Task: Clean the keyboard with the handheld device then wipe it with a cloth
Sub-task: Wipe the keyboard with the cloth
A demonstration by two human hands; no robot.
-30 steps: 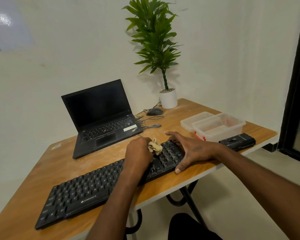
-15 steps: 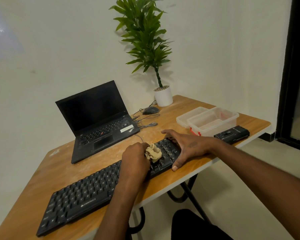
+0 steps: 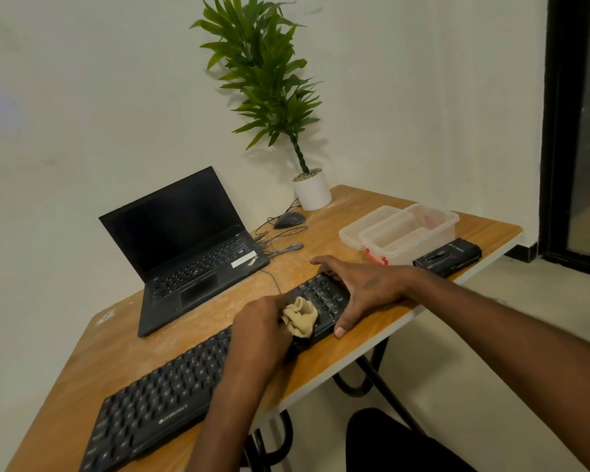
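Left hand (image 3: 259, 327): fingers curled around one crumpled beige cloth (image 3: 299, 316), pressing it on the keys.
Right hand (image 3: 361, 287): fingers spread flat over the keyboard's right end.
Keyboard (image 3: 171, 400): one, black, along the desk's (image 3: 123, 349) near edge.
Handheld device (image 3: 447, 256): one, black, at the right edge.
Beyond: one laptop (image 3: 184, 247), one potted plant (image 3: 312, 194).

On the wooden table (image 3: 327, 364) an open black laptop (image 3: 188, 247) sits at the back, a mouse (image 3: 289, 219) and potted plant (image 3: 312, 194) beside it, clear plastic containers (image 3: 402, 233) toward the right edge.
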